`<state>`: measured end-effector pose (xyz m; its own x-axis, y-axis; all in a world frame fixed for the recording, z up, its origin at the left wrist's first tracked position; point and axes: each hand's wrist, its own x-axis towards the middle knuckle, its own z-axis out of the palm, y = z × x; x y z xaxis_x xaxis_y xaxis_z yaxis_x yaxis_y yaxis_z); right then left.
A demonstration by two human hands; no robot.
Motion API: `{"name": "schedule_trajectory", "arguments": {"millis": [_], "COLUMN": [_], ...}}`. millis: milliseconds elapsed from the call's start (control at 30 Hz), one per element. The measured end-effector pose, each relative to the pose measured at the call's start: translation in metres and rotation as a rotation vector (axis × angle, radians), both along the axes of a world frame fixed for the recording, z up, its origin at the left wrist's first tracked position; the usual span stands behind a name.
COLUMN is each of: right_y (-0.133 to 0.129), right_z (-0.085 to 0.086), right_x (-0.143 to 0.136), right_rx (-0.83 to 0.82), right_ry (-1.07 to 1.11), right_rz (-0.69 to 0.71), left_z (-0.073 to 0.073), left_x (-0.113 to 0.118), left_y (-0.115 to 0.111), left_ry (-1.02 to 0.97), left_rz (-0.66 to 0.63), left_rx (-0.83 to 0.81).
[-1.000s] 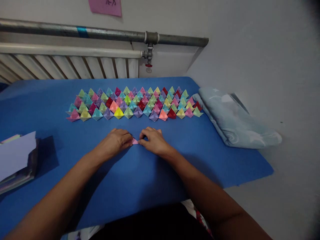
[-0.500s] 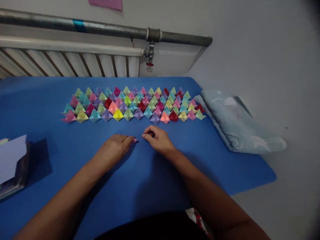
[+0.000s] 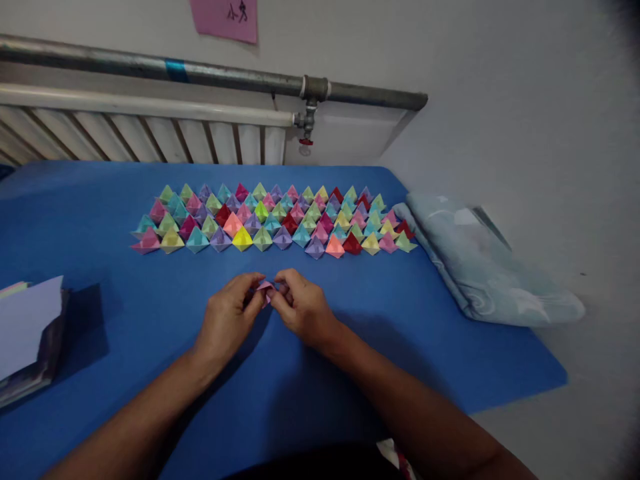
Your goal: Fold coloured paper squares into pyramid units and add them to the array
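Note:
A small pink folded paper (image 3: pixel 266 288) is pinched between both hands, just above the blue tabletop (image 3: pixel 190 413). My left hand (image 3: pixel 230 313) grips its left side with thumb and fingertips. From the right, my right hand (image 3: pixel 303 303) holds the other side, thumb in front and fingers curled behind. Beyond the hands stand several rows of small folded paper boats (image 3: pixel 262 239) in many colours, packed close together. Neither hand touches them.
On the left lies a stack of papers (image 3: pixel 23 327) on a dark book. A folded pale blue cloth (image 3: pixel 480 267) rests on the right. Behind the table are a white radiator (image 3: pixel 175 140) and a metal pipe (image 3: pixel 240 79) with a red-handled valve.
My right hand has moved left and taken hold of the pink paper. The paper is now raised and opened somewhat between the fingers. The view has tilted slightly upward.

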<state>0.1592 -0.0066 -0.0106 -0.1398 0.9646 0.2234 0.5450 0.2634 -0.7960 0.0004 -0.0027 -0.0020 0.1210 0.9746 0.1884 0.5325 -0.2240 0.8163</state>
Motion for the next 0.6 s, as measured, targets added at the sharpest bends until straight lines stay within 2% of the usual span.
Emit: {"name": "schedule_trajectory", "arguments": {"millis": [133,300,467,600], "right_y": [0.002,0.0,0.001,0.001], "right_z": [-0.004,-0.002,-0.002,-0.004], "right_x": [0.0,-0.002,0.003,0.009], "right_rx": [-0.009,-0.047,0.107,0.23], "right_ry": [0.12,0.269,0.186,0.048], "right_rz": [0.032,0.067,0.093,0.135], "left_z": [0.001,0.008,0.015,0.015], "left_x": [0.001,0.002,-0.002,-0.006], "left_y": [0.002,0.006,0.01,0.012], "left_ry": [-0.216,-0.548,-0.787,-0.89], "left_rz": [0.054,0.095,0.137,0.111], "left_rx": [-0.222,-0.413,-0.622,-0.681]}}
